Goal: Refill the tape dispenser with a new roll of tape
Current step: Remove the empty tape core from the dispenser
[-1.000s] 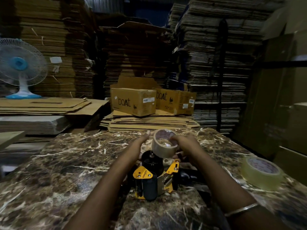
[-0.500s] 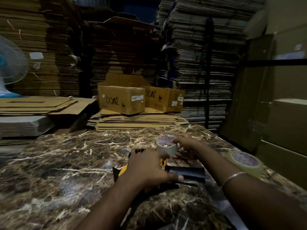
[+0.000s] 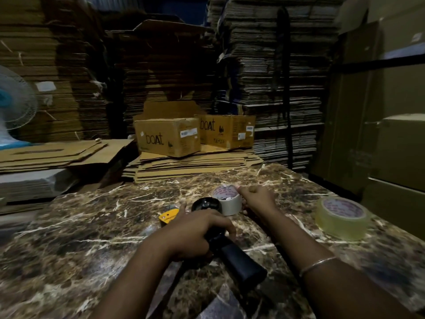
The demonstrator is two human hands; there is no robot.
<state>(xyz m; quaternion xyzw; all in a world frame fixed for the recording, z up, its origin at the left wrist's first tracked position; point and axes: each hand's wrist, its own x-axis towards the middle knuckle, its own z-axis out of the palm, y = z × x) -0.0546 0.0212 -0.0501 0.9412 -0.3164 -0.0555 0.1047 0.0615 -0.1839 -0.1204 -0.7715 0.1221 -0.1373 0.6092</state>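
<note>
A yellow and black tape dispenser (image 3: 169,217) lies on the marble table (image 3: 69,238), its black handle (image 3: 241,261) pointing toward me. My left hand (image 3: 195,233) grips the dispenser's body from above, fingers curled round it. Beside the dispenser's black hub (image 3: 205,203) stands a pale tape core (image 3: 227,200), nearly bare of tape. My right hand (image 3: 255,199) holds that core by its right side. A full roll of clear tape (image 3: 340,217) lies flat at the table's right edge, untouched.
Two "boAt" cardboard boxes (image 3: 167,139) sit on flattened cartons beyond the table's far edge. Tall stacks of flat cardboard (image 3: 276,77) fill the background. A blue and white fan (image 3: 16,104) stands at far left. Large cartons (image 3: 391,134) rise at right.
The dispenser went from upright to lying flat with its handle toward me, my left hand now gripping it. The pale core came down from above the hub to the table beside it.
</note>
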